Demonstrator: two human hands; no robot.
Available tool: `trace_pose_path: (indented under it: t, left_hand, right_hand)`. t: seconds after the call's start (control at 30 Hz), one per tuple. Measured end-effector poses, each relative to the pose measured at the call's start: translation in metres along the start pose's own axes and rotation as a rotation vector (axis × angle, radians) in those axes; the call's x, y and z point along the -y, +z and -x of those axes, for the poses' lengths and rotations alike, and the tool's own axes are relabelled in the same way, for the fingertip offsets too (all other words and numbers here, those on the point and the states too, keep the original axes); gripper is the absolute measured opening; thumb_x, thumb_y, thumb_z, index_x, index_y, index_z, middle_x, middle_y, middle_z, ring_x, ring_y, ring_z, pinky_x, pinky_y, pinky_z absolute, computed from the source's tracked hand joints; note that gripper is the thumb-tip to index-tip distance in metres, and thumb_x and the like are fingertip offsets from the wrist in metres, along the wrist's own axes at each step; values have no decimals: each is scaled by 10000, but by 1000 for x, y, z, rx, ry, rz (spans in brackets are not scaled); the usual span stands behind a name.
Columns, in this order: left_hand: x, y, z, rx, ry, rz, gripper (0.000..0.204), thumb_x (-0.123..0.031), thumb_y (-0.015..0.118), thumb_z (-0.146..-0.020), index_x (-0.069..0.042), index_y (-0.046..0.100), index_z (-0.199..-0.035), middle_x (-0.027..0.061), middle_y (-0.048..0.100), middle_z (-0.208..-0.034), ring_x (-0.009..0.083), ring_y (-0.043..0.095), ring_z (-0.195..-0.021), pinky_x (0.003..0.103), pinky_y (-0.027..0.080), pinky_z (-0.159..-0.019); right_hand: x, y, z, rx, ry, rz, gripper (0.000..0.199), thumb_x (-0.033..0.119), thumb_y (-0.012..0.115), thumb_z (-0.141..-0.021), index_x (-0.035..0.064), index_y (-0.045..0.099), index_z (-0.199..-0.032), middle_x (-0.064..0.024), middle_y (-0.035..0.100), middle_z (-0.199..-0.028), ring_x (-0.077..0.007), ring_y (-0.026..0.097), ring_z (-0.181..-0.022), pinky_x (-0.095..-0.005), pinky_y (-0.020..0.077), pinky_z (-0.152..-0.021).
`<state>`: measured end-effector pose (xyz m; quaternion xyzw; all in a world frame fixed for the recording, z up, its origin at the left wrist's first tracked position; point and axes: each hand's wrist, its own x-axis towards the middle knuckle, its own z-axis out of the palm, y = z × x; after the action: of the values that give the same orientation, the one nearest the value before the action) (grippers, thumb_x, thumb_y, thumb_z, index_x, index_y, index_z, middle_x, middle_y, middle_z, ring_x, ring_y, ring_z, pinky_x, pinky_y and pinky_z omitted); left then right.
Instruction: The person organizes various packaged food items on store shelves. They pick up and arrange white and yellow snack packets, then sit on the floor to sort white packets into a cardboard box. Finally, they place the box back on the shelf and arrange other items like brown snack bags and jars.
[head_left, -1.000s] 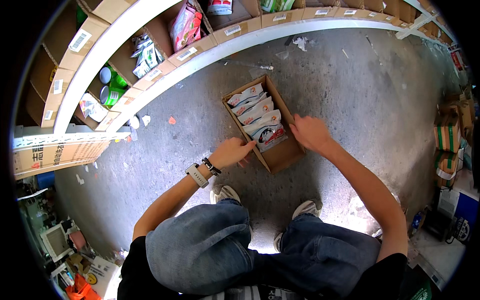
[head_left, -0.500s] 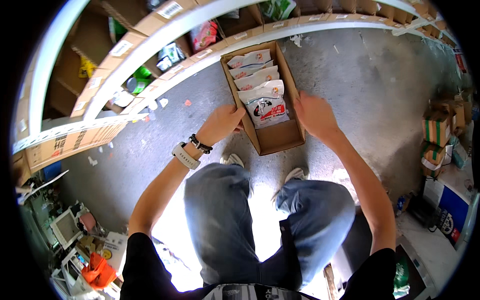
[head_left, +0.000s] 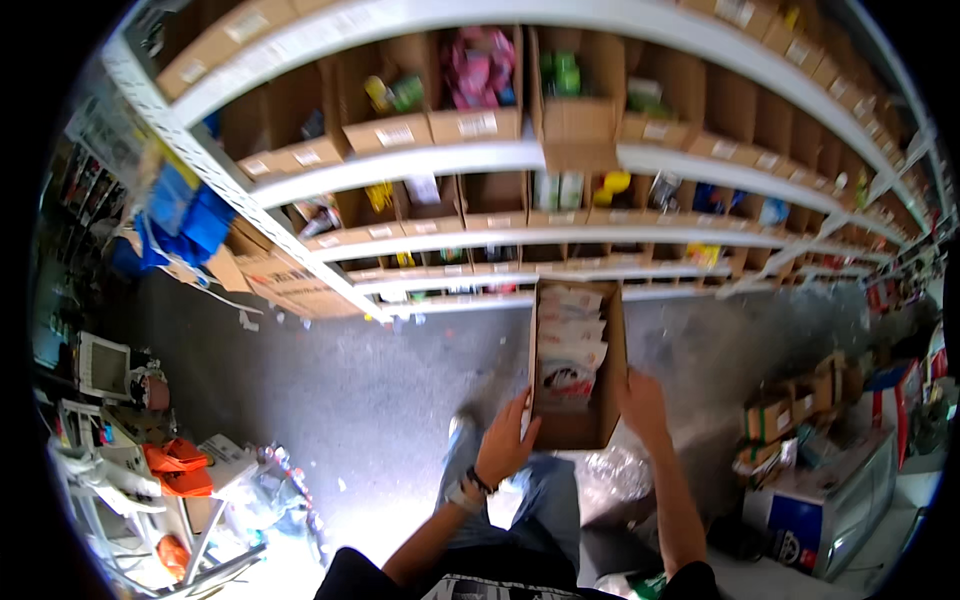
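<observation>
One side, the left, of an open cardboard box point(head_left: 578, 432) is in the left hand point(head_left: 507, 440), fingers closed against it, thumb apart. White packets point(head_left: 568, 378) lean inside. The right hand point(head_left: 643, 402) grips the opposite wall, fingertips hidden. The step appears to be holding the box up before the shelves point(head_left: 450, 160); moving it calls for even, level support.
</observation>
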<state>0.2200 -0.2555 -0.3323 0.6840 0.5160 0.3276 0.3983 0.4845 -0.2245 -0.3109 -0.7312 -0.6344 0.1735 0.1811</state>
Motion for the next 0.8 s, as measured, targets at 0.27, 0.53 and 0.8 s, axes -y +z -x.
trace_pose_path:
  t: [0.27, 0.53, 0.8]
  left_hand:
    - [-131, -96, 50, -183, 69, -276, 601, -220, 594, -968, -3, 379, -1485, 213, 632, -1176, 392, 632, -1015, 477, 556, -795]
    - [-139, -189, 56, -294, 173, -443, 422, -131, 567, -960, 49, 513, -1338, 225, 664, -812, 399, 661, -720, 482, 553, -634]
    - [-169, -245, 38, -405, 224, -514, 252, -113, 551, -975, 112, 615, -1069, 229, 637, -700, 392, 639, -622, 472, 500, -551]
  right_hand:
    - [133, -127, 46, -68, -101, -24, 269, 233, 563, -937, -15, 611, -845, -280, 634, -760, -490, 619, -743, -576, 479, -666]
    - [249, -151, 75, -234, -174, 25, 310, 293, 611, -929, -6, 626, -848, -277, 648, -738, -476, 640, -724, -568, 502, -649]
    - [299, -176, 100, -258, -272, -378, 404, 216, 654, -929, -37, 613, -1241, -240, 651, -1151, -426, 635, -1004, -460, 529, -847]
